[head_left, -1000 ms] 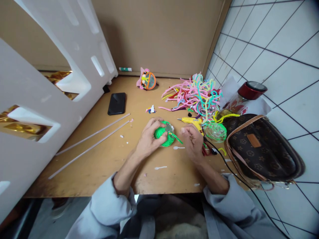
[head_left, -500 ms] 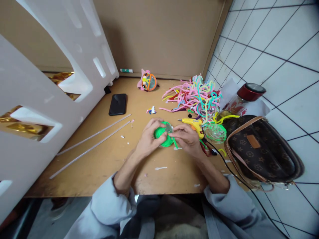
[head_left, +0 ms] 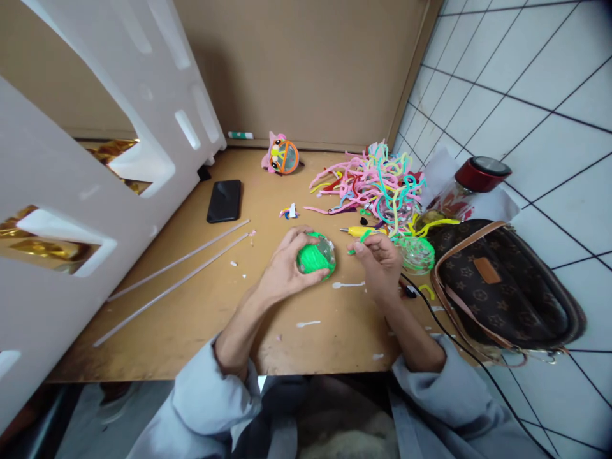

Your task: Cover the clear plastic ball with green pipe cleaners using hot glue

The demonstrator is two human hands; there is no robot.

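Observation:
My left hand is wrapped round a clear ball partly covered in green pipe cleaner, with a bare patch at its upper right. To the right of the ball, my right hand pinches a short green pipe cleaner piece between thumb and fingers, apart from the ball. Just behind that hand lies a yellow glue gun, its body mostly hidden. A second clear ball with green strands sits to the right of my right hand.
A heap of coloured pipe cleaners lies at the back right, near a red-lidded bottle. A brown handbag and a black cord are on the right. At left are a phone, thin sticks and a white plastic panel.
My right hand has moved away from the ball to the right, taking the green pipe cleaner piece with it. My left hand still holds the ball in about the same spot.

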